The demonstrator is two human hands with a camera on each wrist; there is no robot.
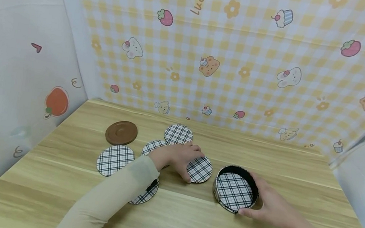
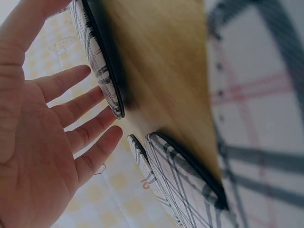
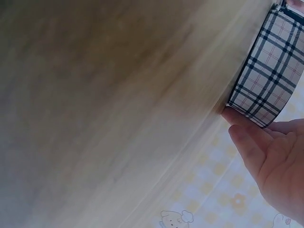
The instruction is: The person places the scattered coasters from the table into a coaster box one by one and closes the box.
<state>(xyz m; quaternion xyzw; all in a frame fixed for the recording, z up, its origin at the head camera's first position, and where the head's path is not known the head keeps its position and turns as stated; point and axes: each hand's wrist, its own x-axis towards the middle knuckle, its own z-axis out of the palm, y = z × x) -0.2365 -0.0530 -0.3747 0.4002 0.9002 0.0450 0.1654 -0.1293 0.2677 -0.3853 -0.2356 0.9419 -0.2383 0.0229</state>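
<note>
My left hand [image 1: 180, 157] is over a round plaid coaster [image 1: 199, 169], thumb at its near edge and fingertips by its far edge. In the left wrist view the fingers [image 2: 90, 126] are spread and fairly straight, reaching the rim of that coaster [image 2: 100, 64]. It appears to lie flat on the table. My right hand [image 1: 272, 205] holds a round plaid coaster holder [image 1: 234, 190] by its right side, thumb in front and fingers behind. The holder stands on the table with its black inner wall showing and a plaid bottom. Its plaid outer side [image 3: 270, 66] fills the corner of the right wrist view.
Other plaid coasters lie leftward: one at the back [image 1: 178, 133], one beside it [image 1: 153, 147], one at left [image 1: 113, 160], and one partly under my left forearm [image 1: 142, 196]. A brown round disc [image 1: 121, 133] lies at the back left. Patterned cloth [image 1: 227, 51] hangs behind the table.
</note>
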